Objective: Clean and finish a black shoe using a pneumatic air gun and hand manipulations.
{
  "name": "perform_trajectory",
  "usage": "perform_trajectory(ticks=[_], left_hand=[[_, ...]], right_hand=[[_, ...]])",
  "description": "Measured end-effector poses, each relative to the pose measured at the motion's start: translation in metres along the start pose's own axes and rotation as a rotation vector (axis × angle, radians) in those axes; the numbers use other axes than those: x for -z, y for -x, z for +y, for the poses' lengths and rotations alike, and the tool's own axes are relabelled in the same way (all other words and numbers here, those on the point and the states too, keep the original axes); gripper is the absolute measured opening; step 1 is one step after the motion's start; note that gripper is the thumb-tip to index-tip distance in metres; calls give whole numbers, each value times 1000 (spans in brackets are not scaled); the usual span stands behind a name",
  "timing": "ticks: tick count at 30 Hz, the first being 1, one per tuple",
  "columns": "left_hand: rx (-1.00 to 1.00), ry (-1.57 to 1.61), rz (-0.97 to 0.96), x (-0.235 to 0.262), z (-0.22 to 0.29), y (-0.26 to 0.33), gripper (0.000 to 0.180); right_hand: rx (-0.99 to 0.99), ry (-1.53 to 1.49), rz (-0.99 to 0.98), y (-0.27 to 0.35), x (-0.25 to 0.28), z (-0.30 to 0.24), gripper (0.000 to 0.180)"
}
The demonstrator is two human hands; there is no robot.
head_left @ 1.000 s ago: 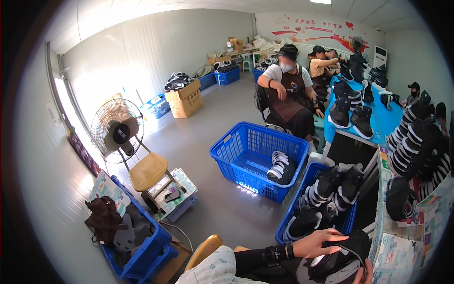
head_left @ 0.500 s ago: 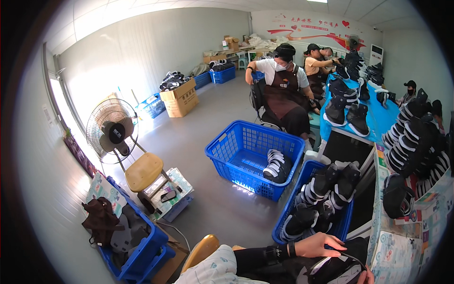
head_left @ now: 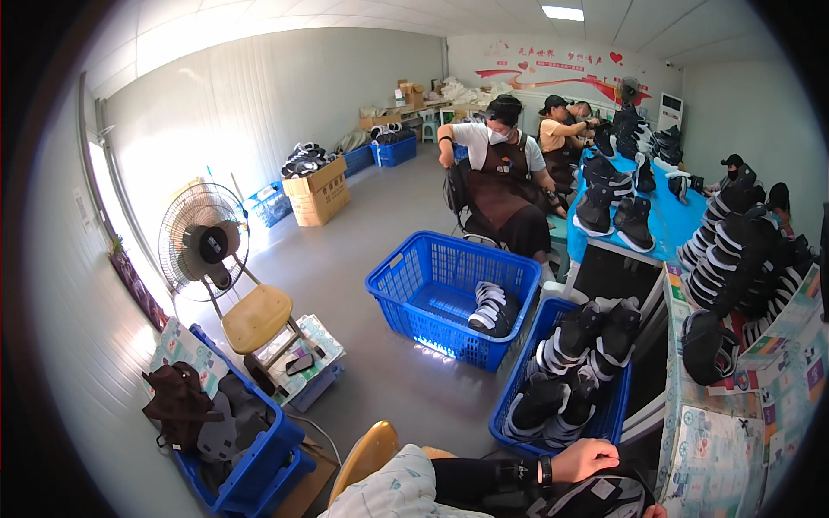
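Note:
At the lower edge, a black shoe upper with grey panels and a white label lies in front of me. My left hand, on a black-sleeved arm with a wristband, has its fingers curled over the shoe's upper edge. Only a bit of my right hand shows beside the shoe's right side; its fingers are mostly cut off by the frame. Just beyond my left hand stands a narrow blue crate with several black-and-white high-top shoes in it.
A larger blue basket holds a striped shoe. To the right, a patterned table bears stacked shoes. A seated person and others are by the blue-topped table. At left are a fan, stool and blue crate.
My left hand's fingers have gone from stretched out to curled in over the shoe. My right hand has sunk toward the lower edge. The whole view has shifted slightly.

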State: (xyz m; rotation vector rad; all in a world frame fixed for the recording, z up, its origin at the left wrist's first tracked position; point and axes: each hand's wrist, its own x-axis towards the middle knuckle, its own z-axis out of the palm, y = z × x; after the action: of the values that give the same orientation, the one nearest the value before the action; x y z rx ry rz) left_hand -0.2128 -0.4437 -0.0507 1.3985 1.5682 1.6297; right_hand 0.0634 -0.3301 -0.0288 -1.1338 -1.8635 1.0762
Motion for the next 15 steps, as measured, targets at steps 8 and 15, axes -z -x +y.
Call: perform_trajectory(ticks=[8, 15], left_hand=[[443, 458, -322, -38, -11, 5, 29], [-3, -34, -352, -78, 6, -17, 29]], right_hand=[[-324, -409, -28, 37, 22, 29, 47], [-350, -577, 180, 57, 27, 49, 58]])
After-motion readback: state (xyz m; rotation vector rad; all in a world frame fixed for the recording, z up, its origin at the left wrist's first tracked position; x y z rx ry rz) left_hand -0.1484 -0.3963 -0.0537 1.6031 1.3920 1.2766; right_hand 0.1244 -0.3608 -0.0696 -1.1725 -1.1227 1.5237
